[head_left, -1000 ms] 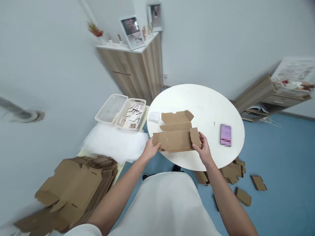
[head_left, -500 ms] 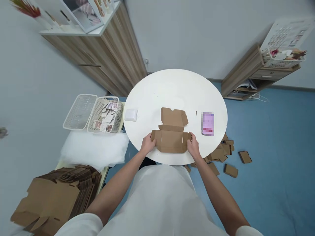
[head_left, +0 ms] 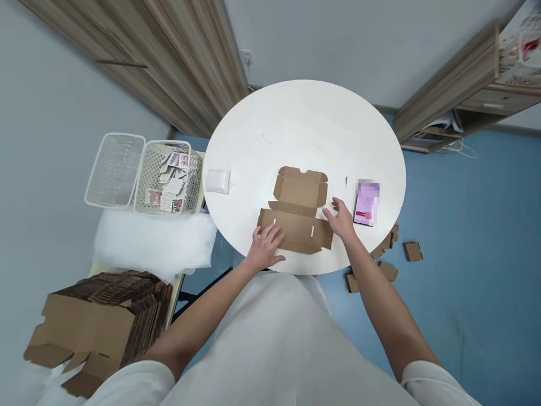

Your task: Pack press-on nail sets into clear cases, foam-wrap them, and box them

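An unfolded brown cardboard box (head_left: pixel 301 190) lies on the round white table (head_left: pixel 304 113), its side flaps partly raised. My left hand (head_left: pixel 265 247) rests over the lower left part of the cardboard, fingers spread. Just right of the cardboard, my right hand (head_left: pixel 340 219) is held with thumb and fingers apart and nothing between them. A phone with a pink screen (head_left: pixel 366 206) lies to the right of that hand. Near the table's left edge sits a small white packet (head_left: pixel 217 181).
At the left are a white basket of cards (head_left: pixel 168 177), white foam sheets (head_left: pixel 152 239) and a stack of flat cardboard (head_left: pixel 91 332). Small brown boxes (head_left: pixel 412 251) lie on the blue floor at the right. A wooden cabinet (head_left: pixel 186 62) stands behind.
Both hands have let go of the cardboard's side flaps. The left has moved onto the cardboard, the right off to its side. The upper flaps stand more raised, and the view has shifted.
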### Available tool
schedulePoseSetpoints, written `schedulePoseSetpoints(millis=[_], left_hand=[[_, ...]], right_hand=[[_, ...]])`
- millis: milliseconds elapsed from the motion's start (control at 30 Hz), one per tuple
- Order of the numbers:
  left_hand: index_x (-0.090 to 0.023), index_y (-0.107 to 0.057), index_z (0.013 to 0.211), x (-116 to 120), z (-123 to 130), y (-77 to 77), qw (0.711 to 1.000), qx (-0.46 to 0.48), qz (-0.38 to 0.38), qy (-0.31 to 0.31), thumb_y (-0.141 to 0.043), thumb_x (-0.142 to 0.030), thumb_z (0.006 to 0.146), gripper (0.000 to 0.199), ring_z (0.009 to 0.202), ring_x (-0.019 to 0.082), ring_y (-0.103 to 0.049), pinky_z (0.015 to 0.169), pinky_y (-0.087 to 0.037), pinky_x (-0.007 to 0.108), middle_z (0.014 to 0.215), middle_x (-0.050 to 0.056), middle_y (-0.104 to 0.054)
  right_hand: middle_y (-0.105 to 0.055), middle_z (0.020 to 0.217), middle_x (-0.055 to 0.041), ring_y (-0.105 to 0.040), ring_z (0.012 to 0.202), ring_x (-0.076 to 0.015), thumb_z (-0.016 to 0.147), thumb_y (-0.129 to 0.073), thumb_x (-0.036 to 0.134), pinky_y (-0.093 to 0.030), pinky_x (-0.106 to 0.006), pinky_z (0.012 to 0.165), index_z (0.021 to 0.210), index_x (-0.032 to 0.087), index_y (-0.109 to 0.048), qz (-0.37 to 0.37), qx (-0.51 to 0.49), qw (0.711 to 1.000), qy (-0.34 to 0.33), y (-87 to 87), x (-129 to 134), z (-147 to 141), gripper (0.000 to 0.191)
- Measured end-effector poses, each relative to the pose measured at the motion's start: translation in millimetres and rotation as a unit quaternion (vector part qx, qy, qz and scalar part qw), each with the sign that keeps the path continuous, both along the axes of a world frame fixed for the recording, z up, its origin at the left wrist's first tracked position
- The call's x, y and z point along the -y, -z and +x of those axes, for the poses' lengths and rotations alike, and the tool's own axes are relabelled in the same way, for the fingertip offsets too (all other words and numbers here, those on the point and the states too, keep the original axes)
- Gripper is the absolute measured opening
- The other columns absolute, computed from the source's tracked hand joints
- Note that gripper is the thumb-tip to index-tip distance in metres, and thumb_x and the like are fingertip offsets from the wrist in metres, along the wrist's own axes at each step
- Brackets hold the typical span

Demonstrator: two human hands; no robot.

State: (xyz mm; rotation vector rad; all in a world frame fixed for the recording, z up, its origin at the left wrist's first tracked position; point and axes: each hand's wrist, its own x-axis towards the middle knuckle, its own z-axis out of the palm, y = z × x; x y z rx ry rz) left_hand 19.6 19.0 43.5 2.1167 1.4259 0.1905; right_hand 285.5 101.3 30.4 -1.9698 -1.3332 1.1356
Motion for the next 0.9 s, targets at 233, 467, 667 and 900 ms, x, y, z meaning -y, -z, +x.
schedulePoseSetpoints(millis=[233, 467, 667, 900], left_hand=[[-0.022, -0.056, 0.109, -9.5, -8.5, 27.2, 0.999, -0.021, -0.007, 0.039, -0.041, -0.008, 0.075, 0.04, 0.096, 0.024, -0.054, 0.102, -0.009, 0.05, 0.1, 0.01, -0.061], [-0.024, -0.042, 0.126, -15.3, -20.6, 15.1, 0.998, -0.005, 0.027, 0.052, -0.041, -0.009, 0.077, 0.051, 0.119, 0.027, -0.04, 0.103, -0.009, 0.05, 0.127, 0.013, -0.046], [-0.018, -0.012, 0.139, -34.2, -26.5, 3.3, 0.987, -0.085, 0.085, 0.107, -0.066, -0.024, 0.062, 0.094, 0.133, 0.031, -0.003, 0.104, 0.0, 0.052, 0.145, 0.013, -0.014], [-0.017, -0.02, 0.137, -48.5, -30.6, 11.2, 0.98, -0.101, 0.081, 0.153, -0.074, -0.035, 0.052, 0.102, 0.133, 0.033, -0.005, 0.103, 0.003, 0.054, 0.141, 0.014, -0.025]], right_hand=[[-0.062, 0.099, -0.0072, -0.059, 0.085, -0.0186, 0.073, -0.052, 0.035, -0.044, -0.035, 0.079, 0.11, 0.019, -0.048, -0.072, -0.077, 0.991, 0.088, 26.3, -44.1, -18.9, 0.041], [-0.065, 0.086, -0.0043, -0.059, 0.074, -0.0162, 0.071, -0.045, 0.029, -0.044, -0.031, 0.07, 0.09, 0.018, -0.055, -0.052, -0.035, 0.995, 0.078, 18.2, -10.0, -38.2, 0.024], [-0.064, 0.074, -0.0014, -0.058, 0.067, -0.0158, 0.071, -0.047, 0.032, -0.044, -0.03, 0.065, 0.091, 0.019, -0.057, -0.058, 0.009, 0.997, 0.044, -2.1, 24.6, -53.0, 0.026], [-0.043, 0.128, -0.0146, -0.041, 0.116, -0.0288, 0.072, -0.049, 0.045, -0.032, -0.047, 0.091, 0.132, 0.019, -0.029, 0.024, 0.217, 0.976, -0.018, -11.5, 63.4, -80.1, 0.069]])
